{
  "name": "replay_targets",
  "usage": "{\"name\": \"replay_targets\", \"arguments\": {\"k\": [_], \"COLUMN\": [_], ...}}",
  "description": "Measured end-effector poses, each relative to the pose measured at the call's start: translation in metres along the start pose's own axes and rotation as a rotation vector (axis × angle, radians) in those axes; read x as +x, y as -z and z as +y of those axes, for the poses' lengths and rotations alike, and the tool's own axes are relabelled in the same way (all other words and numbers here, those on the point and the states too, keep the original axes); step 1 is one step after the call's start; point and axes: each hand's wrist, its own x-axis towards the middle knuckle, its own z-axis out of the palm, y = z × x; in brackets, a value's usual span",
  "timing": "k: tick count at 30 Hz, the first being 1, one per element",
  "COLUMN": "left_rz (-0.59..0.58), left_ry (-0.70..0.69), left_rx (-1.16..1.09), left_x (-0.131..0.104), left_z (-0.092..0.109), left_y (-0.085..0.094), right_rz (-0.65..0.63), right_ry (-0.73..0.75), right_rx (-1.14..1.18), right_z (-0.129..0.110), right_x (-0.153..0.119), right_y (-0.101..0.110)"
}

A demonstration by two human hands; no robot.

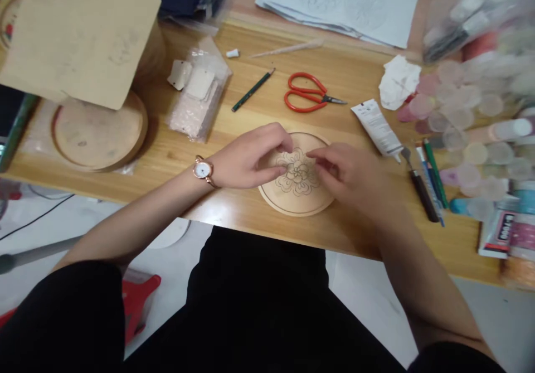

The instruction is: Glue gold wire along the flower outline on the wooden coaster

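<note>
A round wooden disc (297, 206) lies flat near the table's front edge, a line-drawn flower (296, 173) at its centre. My left hand (259, 158) reaches over the disc's left side, thumb and forefinger apart at the flower's edge, with nothing visible between them. On the opposite side, my right hand (345, 175) has its forefinger stretched out and the thumb a little below it. Its other fingers are curled and slightly blurred, and no held object shows there. A wristwatch (202, 169) is on my left wrist.
Red-handled scissors (307, 92) and a dark green pencil (253, 90) lie beyond the disc. To the right are a white tube (376, 127), a dark-handled tool (421, 189) and several small pots (460, 116). A round wooden tray (98, 130) and plastic packets (198, 94) stand left.
</note>
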Motion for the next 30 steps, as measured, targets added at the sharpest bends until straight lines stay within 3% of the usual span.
{"name": "replay_targets", "arguments": {"k": [3, 7, 10, 12, 17, 23, 26, 30], "left_rz": [0.036, 0.054, 0.021, 0.015, 0.129, 0.274, 0.298, 0.184], "left_ry": [-0.051, -0.056, -0.019, -0.004, 0.127, 0.404, 0.399, 0.23], "left_rx": [-0.009, 0.069, 0.175, 0.271, 0.436, 0.247, 0.232, 0.334], "left_x": [0.0, -0.004, -0.007, -0.008, -0.021, -0.055, -0.065, -0.056], "left_z": [-0.008, -0.015, -0.017, -0.015, 0.013, 0.075, 0.088, 0.073], "left_y": [0.003, -0.004, -0.012, -0.019, -0.035, -0.056, -0.056, -0.036], "right_rz": [0.192, 0.336, 0.395, 0.353, 0.292, 0.4, 0.454, 0.584], "right_ry": [0.005, -0.038, -0.207, -0.344, -0.429, -0.468, -0.443, -0.391], "right_rx": [0.045, 0.011, -0.182, -0.253, -0.162, -0.039, -0.054, -0.158], "right_z": [0.003, -0.002, -0.011, -0.02, -0.05, -0.067, -0.064, -0.063], "right_x": [-0.009, -0.014, -0.026, -0.04, -0.071, -0.081, -0.08, -0.075], "right_y": [-0.011, -0.012, -0.005, -0.004, -0.02, -0.048, -0.056, -0.059]}}
